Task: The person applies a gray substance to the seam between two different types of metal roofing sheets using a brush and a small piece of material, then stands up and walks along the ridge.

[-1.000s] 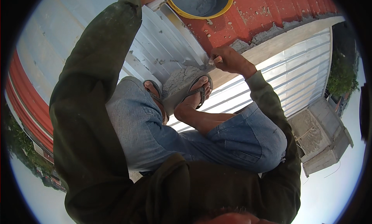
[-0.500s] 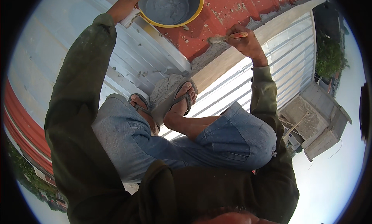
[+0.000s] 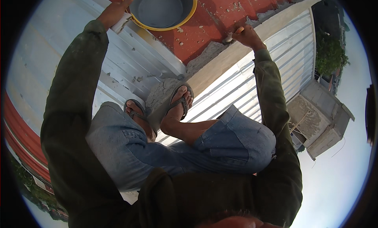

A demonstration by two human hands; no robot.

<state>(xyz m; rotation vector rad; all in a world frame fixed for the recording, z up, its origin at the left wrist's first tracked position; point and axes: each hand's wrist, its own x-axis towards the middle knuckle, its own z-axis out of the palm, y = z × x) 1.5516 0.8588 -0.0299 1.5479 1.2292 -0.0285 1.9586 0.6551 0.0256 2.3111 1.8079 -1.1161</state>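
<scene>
- My left hand (image 3: 112,13) rests on the corrugated metal roof (image 3: 130,66), fingers loosely spread, its fingertips at the rim of the yellow basin (image 3: 189,13); it holds nothing that I can see.
- The basin sits on the red roof sheet (image 3: 220,27) and holds grey mortar.
- My right hand (image 3: 246,35) is closed around a small tool (image 3: 232,35), probably a trowel; only its tip shows, pressed at the mortar line (image 3: 208,54).
- That grey mortar runs along the seam between the red sheet and a pale ridge strip (image 3: 275,25).
- I crouch on the roof: both sandalled feet (image 3: 179,106) stand on the grey patch of mortar below the seam.
- Crumbs of mortar dot the red sheet near the basin.
- A small concrete shed (image 3: 319,121) lies far below, to my right.
</scene>
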